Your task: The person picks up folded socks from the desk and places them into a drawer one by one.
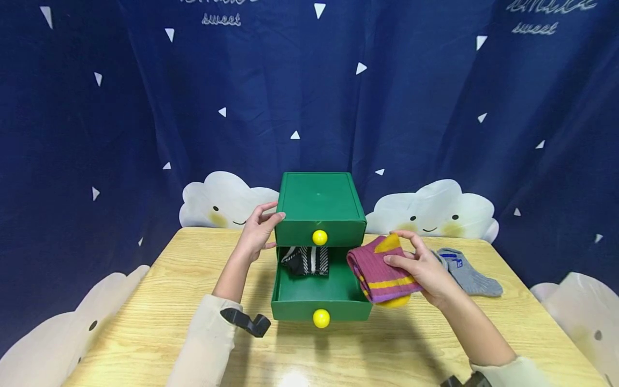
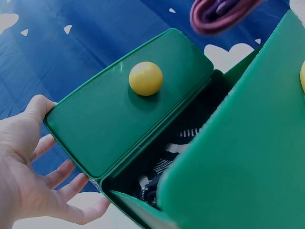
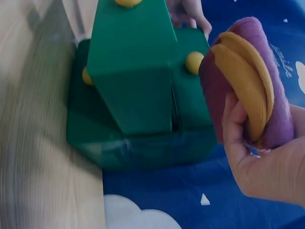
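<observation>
A green drawer cabinet (image 1: 319,196) with yellow ball knobs stands on the table, one drawer (image 1: 302,310) pulled out below the closed top drawer. My left hand (image 1: 256,231) rests at the cabinet's upper left side, its thumb at the front corner and its fingers (image 2: 59,174) spread along the side. My right hand (image 1: 427,269) pinches a folded pair of maroon socks (image 1: 379,271) with yellow parts, held at the right edge of the open drawer. Black-and-white patterned socks (image 1: 309,262) lie inside that drawer at the back left.
Grey socks (image 1: 471,274) with a blue label lie on the wooden table (image 1: 193,269), right of the cabinet. Another yellow knob (image 3: 87,76) marks a closed drawer under the open one. A dark blue curtain (image 1: 309,107) with clouds hangs right behind the table.
</observation>
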Demonstrator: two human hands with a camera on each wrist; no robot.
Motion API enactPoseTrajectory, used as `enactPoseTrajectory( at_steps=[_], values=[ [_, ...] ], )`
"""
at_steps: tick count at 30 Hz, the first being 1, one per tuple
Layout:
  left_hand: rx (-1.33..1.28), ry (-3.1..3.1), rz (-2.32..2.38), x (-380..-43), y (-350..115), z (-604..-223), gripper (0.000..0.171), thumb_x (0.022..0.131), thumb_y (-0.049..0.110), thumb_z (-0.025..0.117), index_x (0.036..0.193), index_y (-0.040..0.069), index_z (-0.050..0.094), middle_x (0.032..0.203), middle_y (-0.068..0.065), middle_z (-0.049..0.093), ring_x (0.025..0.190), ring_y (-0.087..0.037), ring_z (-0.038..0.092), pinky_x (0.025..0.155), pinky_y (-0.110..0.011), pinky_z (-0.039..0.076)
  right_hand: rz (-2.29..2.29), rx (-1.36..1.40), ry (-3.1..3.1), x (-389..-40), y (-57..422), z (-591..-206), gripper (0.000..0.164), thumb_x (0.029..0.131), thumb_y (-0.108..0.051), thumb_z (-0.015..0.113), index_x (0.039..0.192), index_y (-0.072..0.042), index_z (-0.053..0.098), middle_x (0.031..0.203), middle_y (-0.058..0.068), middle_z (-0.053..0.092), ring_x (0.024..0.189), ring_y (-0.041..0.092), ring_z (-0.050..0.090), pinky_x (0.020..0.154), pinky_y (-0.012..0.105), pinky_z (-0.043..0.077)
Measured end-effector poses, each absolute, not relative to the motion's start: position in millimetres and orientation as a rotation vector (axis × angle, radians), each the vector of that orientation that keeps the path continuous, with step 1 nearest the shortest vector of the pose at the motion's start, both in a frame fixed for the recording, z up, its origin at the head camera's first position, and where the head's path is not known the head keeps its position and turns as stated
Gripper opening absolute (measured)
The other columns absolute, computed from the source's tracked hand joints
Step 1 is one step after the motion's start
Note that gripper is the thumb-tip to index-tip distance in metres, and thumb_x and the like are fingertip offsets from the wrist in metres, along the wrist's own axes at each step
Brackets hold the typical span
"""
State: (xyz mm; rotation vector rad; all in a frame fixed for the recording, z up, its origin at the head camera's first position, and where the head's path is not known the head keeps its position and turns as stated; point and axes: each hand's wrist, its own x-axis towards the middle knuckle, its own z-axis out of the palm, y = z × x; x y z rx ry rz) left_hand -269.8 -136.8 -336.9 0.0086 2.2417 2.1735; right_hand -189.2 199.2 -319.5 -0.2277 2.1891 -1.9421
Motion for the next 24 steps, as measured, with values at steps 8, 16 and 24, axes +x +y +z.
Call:
enactPoseTrajectory(
  at_steps=[8, 16, 24],
  values=[
    [0.007, 2.237, 2.171, -270.7, -137.0, -337.6, 0.051, 0.091, 0.036, 0.059, 0.138, 0.026, 0.041, 0.141, -0.011, 0.039, 0.134, -0.031, 0.035, 0.092, -0.063, 0.042, -1.934, -0.245, 2.188, -199.0, 166.9, -329.1, 0.045, 0.089, -0.015, 0.060, 0.125, -0.025, 0.035, 0.089, -0.004, 0.065, 0.071, 0.015, 0.063, 0.062, 0.029, 0.054],
    [-0.018, 2.248, 2.164, -270.9, -136.7, -337.3, 0.049, 0.090, 0.036, 0.059, 0.136, 0.029, 0.043, 0.138, -0.008, 0.042, 0.132, -0.029, 0.038, 0.090, -0.061, 0.045, -1.912, -0.204, 2.254, -208.6, 143.4, -342.9, 0.052, 0.090, -0.012, 0.060, 0.132, -0.012, 0.029, 0.093, 0.004, 0.063, 0.073, 0.016, 0.064, 0.064, 0.030, 0.054],
    [-0.013, 2.250, 2.167, -272.4, -137.6, -338.0, 0.049, 0.090, 0.035, 0.059, 0.136, 0.028, 0.043, 0.137, -0.009, 0.043, 0.132, -0.029, 0.038, 0.090, -0.061, 0.045, -1.692, -0.221, 2.496, -208.6, 118.4, -351.6, 0.044, 0.088, -0.009, 0.064, 0.124, -0.008, 0.039, 0.098, 0.013, 0.056, 0.079, 0.016, 0.058, 0.065, 0.026, 0.050]
  ],
)
